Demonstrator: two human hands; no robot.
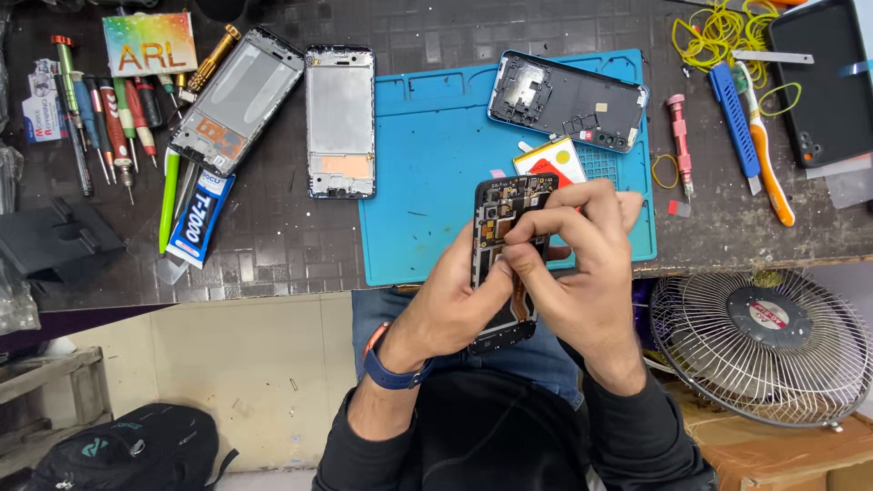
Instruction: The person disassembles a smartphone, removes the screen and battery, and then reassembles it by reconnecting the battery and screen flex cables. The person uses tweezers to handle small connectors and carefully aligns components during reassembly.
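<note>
Two hands grip one opened black phone body with bare circuit board (503, 245): left hand (455, 305) cradles its edges, right hand's (582, 273) fingers (536, 232) pinch inside; judged light, rigid, fragile, best held by its frame.

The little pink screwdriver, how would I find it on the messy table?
Start at the big blue mat on the dark workbench, then look just past its right edge. The pink screwdriver lies there alone, pointing toward the person. It is short and stubby, unlike the long blue tool and the orange-and-white toothbrush farther right.

Matt blue rubbery mat (436, 164), dark textured worktop (273, 236), wire-metal fan guard (755, 345)
</note>
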